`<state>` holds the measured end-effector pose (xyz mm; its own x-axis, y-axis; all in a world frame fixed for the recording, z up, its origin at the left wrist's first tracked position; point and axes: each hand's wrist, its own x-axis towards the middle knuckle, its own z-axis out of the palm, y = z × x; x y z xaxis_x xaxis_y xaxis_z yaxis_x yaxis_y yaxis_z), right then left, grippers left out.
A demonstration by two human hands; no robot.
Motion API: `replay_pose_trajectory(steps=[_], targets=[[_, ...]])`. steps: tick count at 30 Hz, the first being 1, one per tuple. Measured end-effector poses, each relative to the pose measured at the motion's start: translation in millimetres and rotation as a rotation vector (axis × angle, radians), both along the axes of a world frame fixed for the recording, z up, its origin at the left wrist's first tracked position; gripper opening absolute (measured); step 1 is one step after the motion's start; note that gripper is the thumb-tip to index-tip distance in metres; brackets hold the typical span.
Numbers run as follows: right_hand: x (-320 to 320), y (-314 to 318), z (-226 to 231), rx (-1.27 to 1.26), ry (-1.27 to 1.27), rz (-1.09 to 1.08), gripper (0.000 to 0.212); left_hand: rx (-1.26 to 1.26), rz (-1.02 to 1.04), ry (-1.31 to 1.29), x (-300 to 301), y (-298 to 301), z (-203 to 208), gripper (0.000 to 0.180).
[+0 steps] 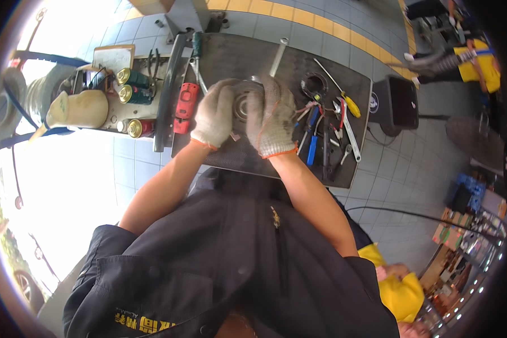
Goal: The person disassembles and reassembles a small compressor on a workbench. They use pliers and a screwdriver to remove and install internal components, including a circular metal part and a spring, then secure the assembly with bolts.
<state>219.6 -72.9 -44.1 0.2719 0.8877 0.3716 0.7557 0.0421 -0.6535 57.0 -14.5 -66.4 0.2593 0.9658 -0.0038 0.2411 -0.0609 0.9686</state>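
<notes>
Head view: your gloved left hand (215, 115) and gloved right hand (274, 115) flank a round metal part (241, 107) over the bench (231, 50) — cannot tell whether either grip is closed on it (fingers blurred). A wrench (278, 59) lies just beyond; a red object (186, 104) at left — yellow-handled screwdriver (351, 106) at right.
</notes>
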Motion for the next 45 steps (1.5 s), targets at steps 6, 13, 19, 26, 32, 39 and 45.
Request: replay_pose_trajectory(steps=[6,13,19,26,32,39,45], targets=[[39,-116,-30,-0.018,0.132,-0.143,0.037,-0.042,0.162,-0.033,-32,-11,-5,0.05],[103,-184,-77,-0.573,0.204,-0.484,0.032,-0.044,0.089,0.211,-127,-55,5,0.038],[93,-83,-81,-0.904,0.188,-0.422,0.052,-0.105,0.012,0.26,-140,-72,-5,0.034],[91,-35,-103,-1.132,0.302,-0.478,0.063,-0.017,-0.035,0.307,-149,-92,6,0.028],[67,-122,-16,-0.794,0.69,-0.518,0.052,-0.038,-0.01,0.327,-160,-108,5,0.027],[59,-192,130,-0.485,0.747,0.0,0.066,0.253,-0.197,0.23,-115,-79,15,0.036],[89,-152,159,-0.106,0.577,0.126,0.059,0.49,-0.256,0.127,-60,-45,39,0.046]])
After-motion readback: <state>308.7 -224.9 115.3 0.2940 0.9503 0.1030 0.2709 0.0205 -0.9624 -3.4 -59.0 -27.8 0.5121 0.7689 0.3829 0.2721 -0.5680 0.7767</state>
